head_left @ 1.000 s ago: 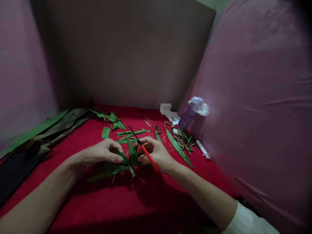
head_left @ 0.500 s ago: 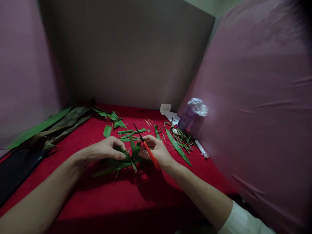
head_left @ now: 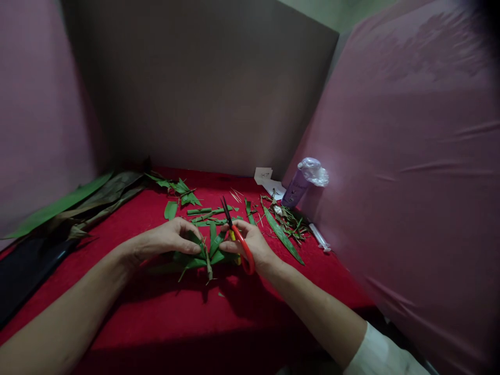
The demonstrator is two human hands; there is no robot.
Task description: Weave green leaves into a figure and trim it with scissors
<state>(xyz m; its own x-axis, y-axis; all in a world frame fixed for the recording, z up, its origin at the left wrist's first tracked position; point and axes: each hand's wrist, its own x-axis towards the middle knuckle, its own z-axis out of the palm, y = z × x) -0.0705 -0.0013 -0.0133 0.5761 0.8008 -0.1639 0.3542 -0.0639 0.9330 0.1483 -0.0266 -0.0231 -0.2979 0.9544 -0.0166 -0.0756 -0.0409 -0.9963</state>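
Note:
My left hand (head_left: 177, 239) pinches a bundle of green leaves (head_left: 195, 262) with a brown stem (head_left: 209, 266) poking toward me. The bundle is held a little above the red cloth. On its other side my right hand (head_left: 253, 245) keeps hold of scissors (head_left: 244, 247) with red and yellow handles and dark blades pointing away from me. Its thumb and fingers also rest against an upright strip of leaf at the bundle's right. The fingertips of both hands are partly hidden by the leaves.
Cut leaf strips (head_left: 211, 212) lie beyond my hands. A heap of twigs (head_left: 291, 221), a long leaf (head_left: 282, 234), a syringe-like tube (head_left: 320, 238) and a purple bottle (head_left: 296, 188) stand right. Large leaves (head_left: 66, 205) and a dark flat object (head_left: 31, 278) lie left. Partitions enclose the red cloth.
The scissors have turned in my right hand, so the yellow handle and both blades now show. The stem of the bundle has tipped more upright. A small green scrap shows on the cloth below.

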